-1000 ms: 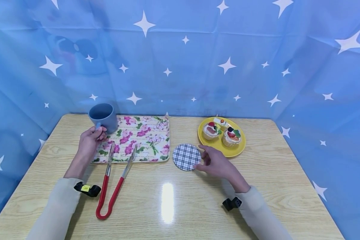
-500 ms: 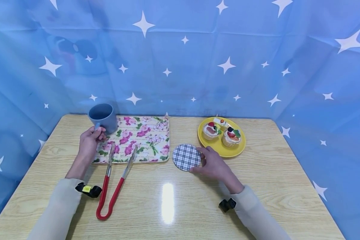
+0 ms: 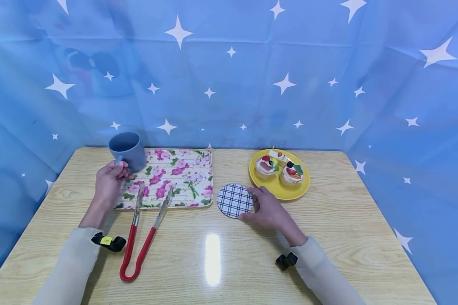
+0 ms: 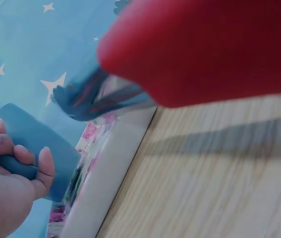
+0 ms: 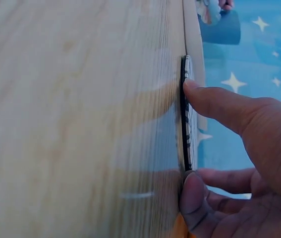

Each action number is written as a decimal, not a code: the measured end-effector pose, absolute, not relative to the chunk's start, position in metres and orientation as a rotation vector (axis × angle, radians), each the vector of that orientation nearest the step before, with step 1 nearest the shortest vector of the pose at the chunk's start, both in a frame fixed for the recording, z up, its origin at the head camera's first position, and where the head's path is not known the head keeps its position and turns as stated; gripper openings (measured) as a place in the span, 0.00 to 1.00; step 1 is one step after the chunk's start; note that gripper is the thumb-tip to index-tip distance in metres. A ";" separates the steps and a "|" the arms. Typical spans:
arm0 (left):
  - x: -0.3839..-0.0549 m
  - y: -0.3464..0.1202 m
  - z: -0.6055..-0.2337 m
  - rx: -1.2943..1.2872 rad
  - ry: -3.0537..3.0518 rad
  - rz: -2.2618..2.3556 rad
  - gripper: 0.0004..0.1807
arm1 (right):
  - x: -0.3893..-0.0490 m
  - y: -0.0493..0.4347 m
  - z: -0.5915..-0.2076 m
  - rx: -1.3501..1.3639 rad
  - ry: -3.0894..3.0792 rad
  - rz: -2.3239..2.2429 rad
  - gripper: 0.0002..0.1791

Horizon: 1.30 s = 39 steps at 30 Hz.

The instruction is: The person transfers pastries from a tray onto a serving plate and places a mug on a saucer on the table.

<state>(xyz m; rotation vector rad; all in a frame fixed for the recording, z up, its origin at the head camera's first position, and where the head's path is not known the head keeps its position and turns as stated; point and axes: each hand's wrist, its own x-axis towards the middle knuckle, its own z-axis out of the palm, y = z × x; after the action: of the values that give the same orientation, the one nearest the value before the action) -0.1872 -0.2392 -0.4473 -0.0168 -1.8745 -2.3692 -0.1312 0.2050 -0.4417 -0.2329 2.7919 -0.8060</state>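
My left hand holds the handle of a blue mug, fingers curled round it in the left wrist view. The mug stands upright at the left end of a floral tray. A round black-and-white plaid coaster lies flat on the table, right of the tray. At its right edge is my right hand, which grips the coaster by the rim between thumb and fingers. Red-handled metal tongs lie spread beside my left forearm, their tips over the tray's front edge.
A yellow plate with two cupcakes and a small piece of cake stands just behind my right hand. A blue curtain with white stars hangs behind the table's back edge and along both sides.
My right hand has moved a little left, its thumb and fingers closing in on the coaster's edge. My left hand stays on the mug handle. The head view has shifted slightly.
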 end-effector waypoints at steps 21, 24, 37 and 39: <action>-0.170 -0.237 -0.423 -0.190 -1.823 -2.373 0.14 | -0.130 0.206 -0.444 -0.266 2.811 -0.812 0.51; -0.167 -0.234 -0.419 -0.208 -1.837 -2.361 0.15 | -0.131 0.207 -0.444 -0.265 2.811 -0.820 0.51; -0.158 -0.218 -0.409 -0.219 -1.851 -2.364 0.15 | -0.130 0.206 -0.445 -0.247 2.801 -0.815 0.51; -0.158 -0.216 -0.408 -0.225 -1.838 -2.375 0.15 | -0.130 0.206 -0.445 -0.243 2.799 -0.815 0.51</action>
<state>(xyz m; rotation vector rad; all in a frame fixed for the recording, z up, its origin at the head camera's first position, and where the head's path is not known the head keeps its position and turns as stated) -0.1575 -0.2158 -0.4078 -0.2253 -1.8378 -2.3750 -0.1303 0.2056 -0.4445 -0.2425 2.7991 -0.8154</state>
